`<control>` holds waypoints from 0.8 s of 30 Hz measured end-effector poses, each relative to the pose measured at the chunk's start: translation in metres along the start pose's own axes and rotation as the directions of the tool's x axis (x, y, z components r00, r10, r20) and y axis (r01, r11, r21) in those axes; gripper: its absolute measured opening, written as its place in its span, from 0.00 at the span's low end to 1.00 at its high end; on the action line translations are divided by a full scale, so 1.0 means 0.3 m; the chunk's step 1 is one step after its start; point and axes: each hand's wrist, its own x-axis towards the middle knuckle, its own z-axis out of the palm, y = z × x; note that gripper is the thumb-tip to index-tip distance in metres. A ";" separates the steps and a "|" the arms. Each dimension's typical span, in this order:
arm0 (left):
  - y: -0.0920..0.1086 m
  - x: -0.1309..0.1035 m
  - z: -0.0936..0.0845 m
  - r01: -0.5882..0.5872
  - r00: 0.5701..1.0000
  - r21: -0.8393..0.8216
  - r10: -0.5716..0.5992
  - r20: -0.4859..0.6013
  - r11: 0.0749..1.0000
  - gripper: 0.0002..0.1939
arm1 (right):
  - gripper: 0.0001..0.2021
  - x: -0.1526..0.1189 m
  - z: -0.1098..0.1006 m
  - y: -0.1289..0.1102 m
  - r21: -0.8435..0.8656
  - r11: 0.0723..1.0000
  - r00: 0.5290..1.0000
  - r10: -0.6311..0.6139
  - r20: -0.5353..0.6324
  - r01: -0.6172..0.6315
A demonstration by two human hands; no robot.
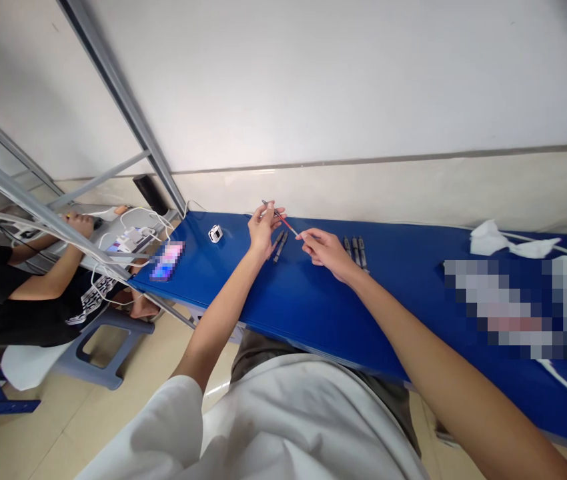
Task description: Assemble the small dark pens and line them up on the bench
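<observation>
A slender, straight, stick-like pen piece with a red stretch and a pale end is held slanting in the air above the glossy blue tabletop. Its upper part is pinched by the left hand, and its pale end is gripped between thumb and forefinger of the right hand. Whether the dark tip beyond the left fingers is a separate part cannot be told. Very light weight, smoothness and easy bending are to be expected, so a gentle fingertip hold near each end seems best.
</observation>
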 end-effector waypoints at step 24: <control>-0.011 -0.020 0.017 0.037 0.999 -0.041 -0.036 0.014 0.998 0.26 | 0.25 0.000 0.010 0.004 -0.004 0.999 0.997 0.039 0.070 -0.039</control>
